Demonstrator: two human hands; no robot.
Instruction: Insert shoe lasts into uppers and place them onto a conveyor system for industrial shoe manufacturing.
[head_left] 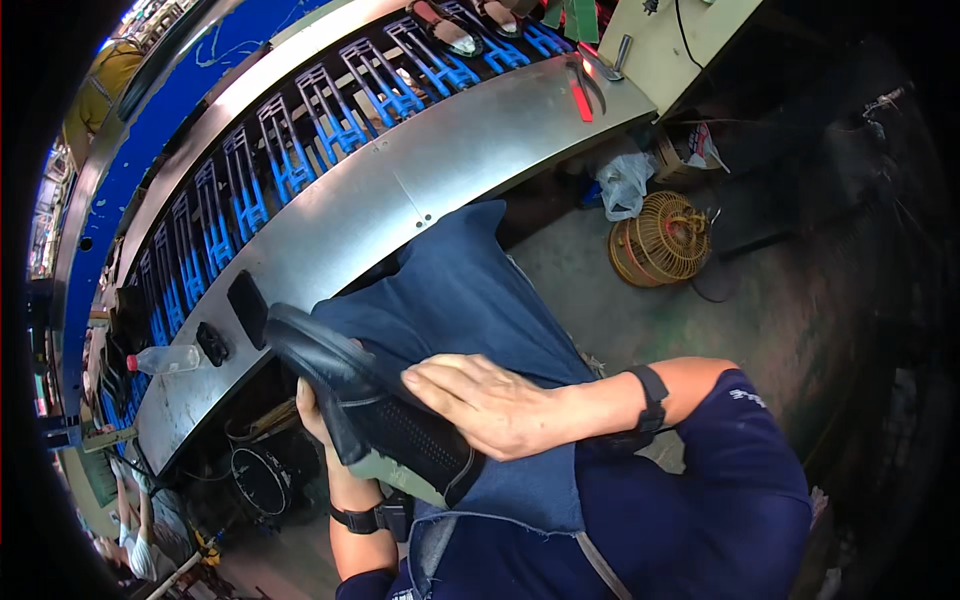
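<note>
A black shoe (322, 358) with a perforated side is held over my lap, above a dark blue apron (480, 290). A pale grey-green block, perhaps a shoe last (395, 478), sticks out at the shoe's opening. My left hand (312, 408) grips the shoe from its left side and below, and most of its fingers are hidden behind it. My right hand (485, 405) lies flat against the shoe's perforated right side, fingers stretched out and side by side. Both wrists wear black bands.
Ahead curves a steel bench edge (330, 220), with a conveyor of blue racks (290, 165) beyond. On the steel lie a red-capped bottle (165, 359), black pieces (246, 308) and red-handled pincers (583, 95). A round wicker cage (660, 240) stands on the floor; another person (150, 540) is at lower left.
</note>
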